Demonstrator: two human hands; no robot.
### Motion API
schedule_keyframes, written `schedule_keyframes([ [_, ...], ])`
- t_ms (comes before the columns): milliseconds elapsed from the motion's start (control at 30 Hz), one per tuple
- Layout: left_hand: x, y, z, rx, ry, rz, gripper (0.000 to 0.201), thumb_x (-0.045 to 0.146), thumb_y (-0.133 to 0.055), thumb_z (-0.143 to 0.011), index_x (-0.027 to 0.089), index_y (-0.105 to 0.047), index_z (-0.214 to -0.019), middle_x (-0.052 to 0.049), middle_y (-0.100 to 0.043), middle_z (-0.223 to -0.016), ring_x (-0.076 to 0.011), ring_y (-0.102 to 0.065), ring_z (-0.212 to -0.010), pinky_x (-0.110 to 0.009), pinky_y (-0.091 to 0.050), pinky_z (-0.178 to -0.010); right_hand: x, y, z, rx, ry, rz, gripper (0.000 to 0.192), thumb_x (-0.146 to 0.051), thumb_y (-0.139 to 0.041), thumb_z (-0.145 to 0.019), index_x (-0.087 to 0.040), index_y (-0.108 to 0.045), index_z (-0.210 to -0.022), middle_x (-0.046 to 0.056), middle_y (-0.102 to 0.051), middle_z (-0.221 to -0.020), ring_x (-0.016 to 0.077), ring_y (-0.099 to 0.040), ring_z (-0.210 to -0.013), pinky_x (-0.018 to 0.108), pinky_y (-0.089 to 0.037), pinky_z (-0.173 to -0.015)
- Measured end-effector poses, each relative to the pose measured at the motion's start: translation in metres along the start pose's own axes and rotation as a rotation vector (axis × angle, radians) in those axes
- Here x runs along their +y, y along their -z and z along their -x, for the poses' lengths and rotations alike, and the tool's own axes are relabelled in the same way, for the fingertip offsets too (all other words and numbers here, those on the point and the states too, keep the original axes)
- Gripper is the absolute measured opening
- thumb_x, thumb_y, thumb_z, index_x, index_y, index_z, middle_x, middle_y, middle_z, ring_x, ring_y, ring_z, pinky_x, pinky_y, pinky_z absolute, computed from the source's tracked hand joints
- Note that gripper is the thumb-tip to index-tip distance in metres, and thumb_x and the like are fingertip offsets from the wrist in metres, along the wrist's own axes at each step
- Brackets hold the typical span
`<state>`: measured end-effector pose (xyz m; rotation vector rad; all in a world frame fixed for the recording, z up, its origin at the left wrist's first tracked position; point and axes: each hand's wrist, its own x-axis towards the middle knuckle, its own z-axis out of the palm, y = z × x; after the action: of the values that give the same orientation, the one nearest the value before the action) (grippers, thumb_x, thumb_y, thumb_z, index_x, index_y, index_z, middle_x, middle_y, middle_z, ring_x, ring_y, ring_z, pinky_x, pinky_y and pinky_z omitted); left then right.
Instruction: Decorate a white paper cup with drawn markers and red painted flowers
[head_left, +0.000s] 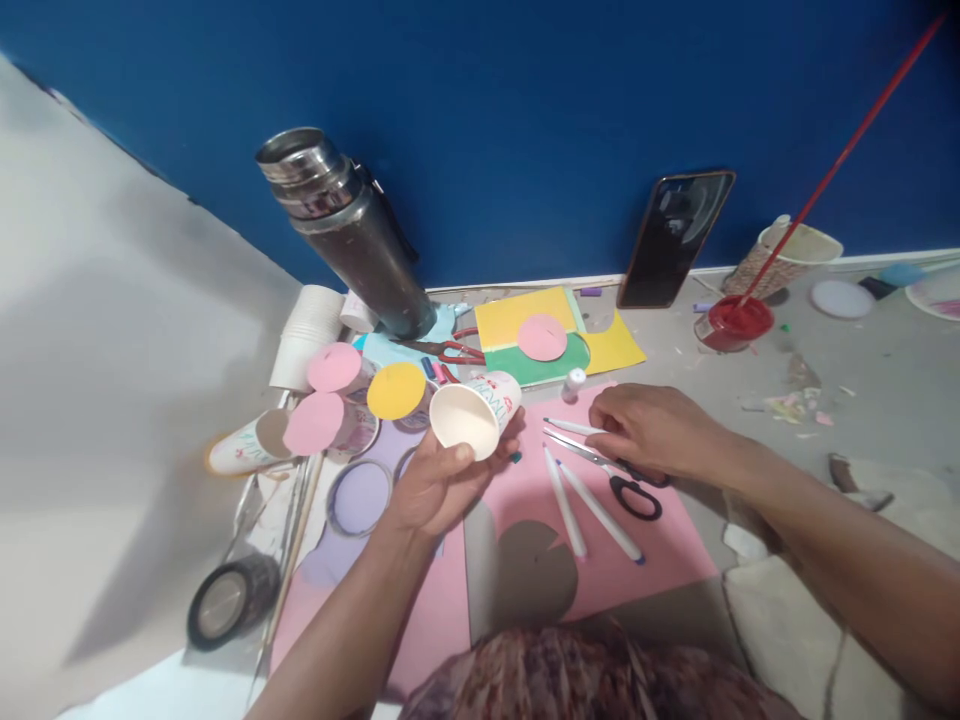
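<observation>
A paper cup (484,402), already drawn on, is held in the left hand (439,485); farther left, stacked cups (306,335) seem undecorated. Whether the pen (571,426) at the right hand (645,432) is gripped cannot be told.

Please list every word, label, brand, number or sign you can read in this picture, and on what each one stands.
No text can be read with certainty.
Paper cup in the left hand: red and blue-green marks, too blurred to tell letters from drawing.
Tilted cup at the far left: coloured marks, too small to read.
Phone: no legible brand.
Metal flask: no legible label.
</observation>
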<state>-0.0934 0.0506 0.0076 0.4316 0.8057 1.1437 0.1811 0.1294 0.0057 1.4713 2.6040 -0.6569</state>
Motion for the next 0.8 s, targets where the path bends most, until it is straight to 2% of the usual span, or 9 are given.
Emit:
schedule_keyframes([
  [100,0.000,0.001,0.000,-0.001,-0.001,-0.012,0.090,0.028,-0.099,-0.066,0.024,-0.059,-0.146,-0.015,-0.074,-0.137,-0.0371,-0.067,-0.133,-0.043,-0.058,-0.101,0.001,0.000,-0.001,0.020,0.018,0.002,0.019,-0.036,-0.064,-0.092,-0.023,-0.067,-0.080,0.006,-0.074,-0.082,0.0214,-0.062,-0.073,0.032,-0.029,-0.063],
  [300,-0.001,-0.001,0.002,-0.007,0.003,-0.077,0.101,0.029,-0.102,-0.062,0.022,-0.055,-0.151,-0.020,-0.070,-0.143,-0.0387,-0.065,-0.136,-0.052,-0.054,-0.111,-0.002,0.001,0.003,0.074,0.107,-0.013,0.018,-0.035,-0.066,-0.091,-0.024,-0.069,-0.077,0.005,-0.075,-0.075,0.0224,-0.066,-0.070,0.033,-0.033,-0.062],
  [367,-0.002,-0.002,0.002,0.000,-0.025,-0.084,0.102,0.028,-0.102,-0.060,0.023,-0.055,-0.151,-0.018,-0.072,-0.141,-0.0372,-0.068,-0.131,-0.051,-0.055,-0.108,-0.004,0.002,0.009,0.112,0.126,-0.119,0.012,-0.035,-0.065,-0.092,-0.025,-0.072,-0.087,0.002,-0.074,-0.070,0.0204,-0.065,-0.064,0.031,-0.036,-0.060],
  [400,-0.003,-0.002,0.002,0.007,-0.043,-0.092,0.102,0.027,-0.103,-0.059,0.023,-0.057,-0.150,-0.016,-0.073,-0.139,-0.0358,-0.069,-0.128,-0.049,-0.056,-0.106,-0.004,0.004,0.012,0.142,0.131,-0.219,0.014,-0.035,-0.064,-0.093,-0.026,-0.074,-0.099,-0.001,-0.073,-0.067,0.0192,-0.065,-0.061,0.030,-0.038,-0.059],
  [500,-0.005,-0.004,0.002,0.035,-0.088,-0.137,0.100,0.028,-0.104,-0.054,0.021,-0.061,-0.144,-0.014,-0.075,-0.131,-0.0318,-0.072,-0.117,-0.042,-0.059,-0.099,-0.007,0.007,0.022,0.260,0.128,-0.579,0.036,-0.036,-0.059,-0.098,-0.029,-0.071,-0.131,-0.004,-0.073,-0.067,0.0167,-0.067,-0.058,0.028,-0.049,-0.059],
  [567,-0.005,-0.007,0.003,0.053,-0.113,-0.200,0.101,0.029,-0.105,-0.052,0.022,-0.061,-0.143,-0.012,-0.075,-0.130,-0.0302,-0.072,-0.114,-0.037,-0.060,-0.092,-0.008,0.008,0.028,0.345,0.117,-0.769,0.033,-0.036,-0.058,-0.101,-0.030,-0.077,-0.127,-0.002,-0.076,-0.073,0.0151,-0.068,-0.059,0.027,-0.053,-0.059],
  [633,-0.005,-0.012,0.005,0.066,-0.179,-0.298,0.102,0.027,-0.105,-0.053,0.026,-0.059,-0.143,-0.011,-0.072,-0.135,-0.0305,-0.070,-0.117,-0.034,-0.060,-0.089,-0.010,0.010,0.030,0.398,0.104,-0.888,0.027,-0.038,-0.060,-0.101,-0.028,-0.083,-0.112,0.000,-0.077,-0.075,0.0144,-0.068,-0.058,0.027,-0.056,-0.059],
  [733,-0.006,-0.019,0.009,0.059,-0.314,-0.427,0.095,0.025,-0.104,-0.057,0.028,-0.058,-0.141,-0.010,-0.069,-0.139,-0.0321,-0.068,-0.124,-0.036,-0.059,-0.095,-0.014,0.012,0.028,0.405,0.069,-0.930,0.023,-0.043,-0.071,-0.095,-0.027,-0.085,-0.104,0.004,-0.082,-0.087,0.0164,-0.070,-0.064,0.029,-0.059,-0.059],
  [800,-0.008,-0.022,0.011,0.053,-0.347,-0.468,0.092,0.025,-0.102,-0.061,0.029,-0.056,-0.140,-0.009,-0.071,-0.135,-0.0324,-0.069,-0.123,-0.037,-0.059,-0.097,-0.016,0.015,0.028,0.383,0.045,-0.906,0.025,-0.044,-0.078,-0.089,-0.025,-0.085,-0.104,0.007,-0.084,-0.100,0.0175,-0.071,-0.067,0.029,-0.059,-0.059],
])
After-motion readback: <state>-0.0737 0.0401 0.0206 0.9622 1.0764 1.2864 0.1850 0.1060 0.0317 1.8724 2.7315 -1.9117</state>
